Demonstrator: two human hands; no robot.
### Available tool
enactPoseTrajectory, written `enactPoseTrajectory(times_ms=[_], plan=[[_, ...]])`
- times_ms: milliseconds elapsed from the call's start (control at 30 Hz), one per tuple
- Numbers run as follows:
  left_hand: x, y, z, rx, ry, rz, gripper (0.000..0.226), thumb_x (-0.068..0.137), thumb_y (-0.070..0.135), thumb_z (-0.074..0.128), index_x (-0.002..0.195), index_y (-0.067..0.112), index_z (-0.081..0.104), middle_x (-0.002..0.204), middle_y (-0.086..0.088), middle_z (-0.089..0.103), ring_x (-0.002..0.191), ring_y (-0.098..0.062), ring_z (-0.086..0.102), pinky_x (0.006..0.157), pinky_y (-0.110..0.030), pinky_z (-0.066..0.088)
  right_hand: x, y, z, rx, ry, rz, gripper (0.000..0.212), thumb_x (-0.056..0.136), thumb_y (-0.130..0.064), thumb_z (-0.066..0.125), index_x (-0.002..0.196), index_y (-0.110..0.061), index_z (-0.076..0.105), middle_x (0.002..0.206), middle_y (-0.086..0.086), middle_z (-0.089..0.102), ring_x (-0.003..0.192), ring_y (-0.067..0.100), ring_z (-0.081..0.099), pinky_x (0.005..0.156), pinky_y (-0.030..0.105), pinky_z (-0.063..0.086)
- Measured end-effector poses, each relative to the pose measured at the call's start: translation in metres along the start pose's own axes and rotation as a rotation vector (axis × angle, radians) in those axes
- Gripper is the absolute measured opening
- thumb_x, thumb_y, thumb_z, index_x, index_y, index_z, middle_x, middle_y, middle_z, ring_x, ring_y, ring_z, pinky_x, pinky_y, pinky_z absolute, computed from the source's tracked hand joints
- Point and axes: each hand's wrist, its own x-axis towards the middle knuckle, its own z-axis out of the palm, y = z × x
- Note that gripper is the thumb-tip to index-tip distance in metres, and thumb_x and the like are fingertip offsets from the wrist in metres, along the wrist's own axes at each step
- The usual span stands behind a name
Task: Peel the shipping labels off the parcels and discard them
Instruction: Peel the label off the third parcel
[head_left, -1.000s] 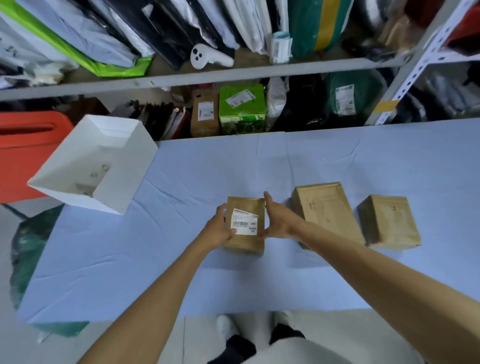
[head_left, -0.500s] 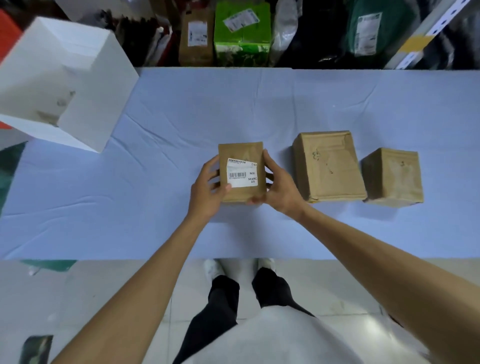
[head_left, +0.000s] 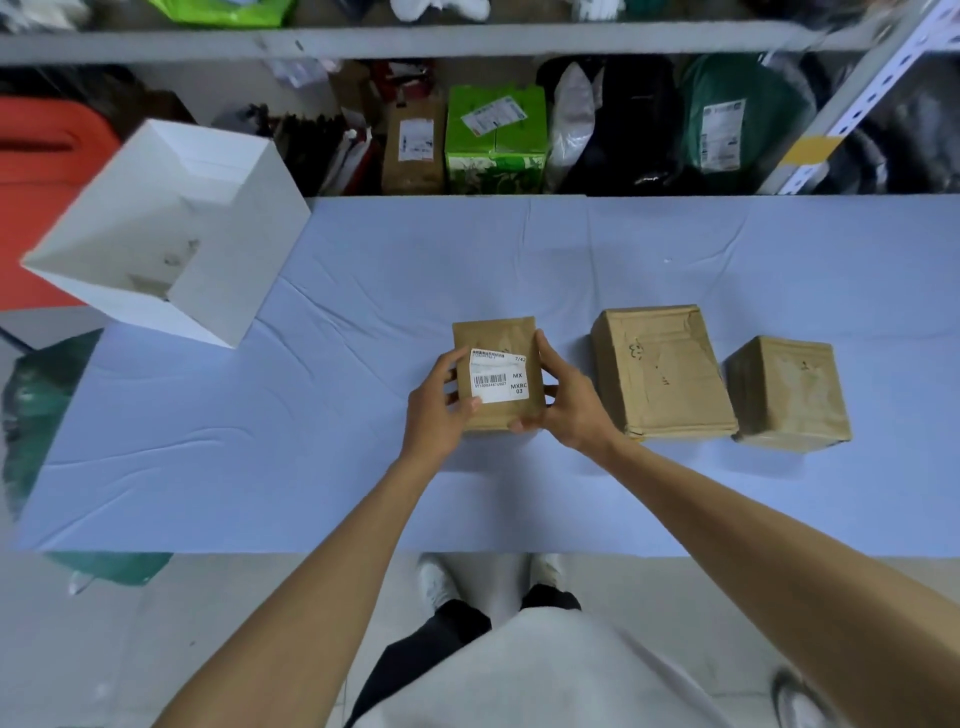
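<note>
A small brown parcel stands on the blue table, held between both hands. A white shipping label with a barcode is stuck on its top face. My left hand grips the parcel's left side, thumb at the label's lower left corner. My right hand grips the right side, fingers curled round the edge. Two brown parcels without labels lie to the right: a larger one and a smaller one.
A white open box sits tilted at the table's far left corner. Behind the table, shelves hold labelled parcels and bags, among them a green box. An orange bin stands at the far left. Green plastic lies on the floor.
The camera has tilted up and down while the hands stay on the small parcel. My left thumb has shifted onto the label's lower left corner. The parcels to the right have not moved.
</note>
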Motion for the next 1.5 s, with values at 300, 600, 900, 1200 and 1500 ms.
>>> enactPoseTrajectory(times_ms=[300,600,900,1200,1500], plan=[[0.001,-0.009,0.002,0.125,-0.026,0.044,0.059,0.087,-0.001,0.06,0.135,0.032,0.049,0.135,-0.003,0.055,0.113,-0.024,0.06,0.091,-0.042,0.055,-0.002,-0.001,-0.001,-0.017,-0.016,0.01,0.122,0.061,0.003,0.085,0.153,-0.027,0.012,0.129,-0.006,0.052,0.109,0.015,0.058,0.081,0.02,0.055],[-0.001,-0.013,0.005,0.219,-0.013,0.047,0.062,0.091,0.004,0.058,0.143,0.033,0.041,0.133,-0.004,0.053,0.115,-0.021,0.057,0.096,-0.035,0.052,-0.003,-0.001,-0.001,-0.03,-0.018,0.009,0.122,0.061,-0.001,0.086,0.153,-0.027,0.01,0.136,-0.002,0.051,0.114,0.016,0.056,0.085,0.021,0.054],[0.002,-0.009,0.002,0.073,-0.001,0.038,0.061,0.083,-0.005,0.063,0.133,0.028,0.052,0.134,-0.003,0.056,0.114,-0.023,0.059,0.09,-0.037,0.056,-0.004,-0.001,-0.001,-0.024,-0.021,0.013,0.122,0.062,0.002,0.085,0.153,-0.028,0.01,0.133,-0.003,0.052,0.111,0.017,0.058,0.082,0.02,0.055],[0.006,-0.001,0.0,0.072,-0.009,0.023,0.055,0.078,-0.009,0.066,0.12,0.025,0.056,0.12,0.003,0.057,0.107,-0.017,0.058,0.078,-0.023,0.057,-0.006,0.0,0.001,-0.012,-0.01,0.017,0.122,0.063,0.002,0.084,0.153,-0.03,0.009,0.131,-0.002,0.054,0.11,0.018,0.06,0.083,0.023,0.055],[0.002,-0.004,0.0,-0.002,0.004,0.029,0.06,0.08,-0.008,0.066,0.129,0.025,0.052,0.123,0.003,0.055,0.112,-0.015,0.055,0.076,-0.011,0.054,-0.007,0.0,0.001,-0.021,-0.013,0.019,0.122,0.063,0.0,0.084,0.153,-0.03,0.008,0.134,0.0,0.052,0.115,0.018,0.056,0.086,0.025,0.055]])
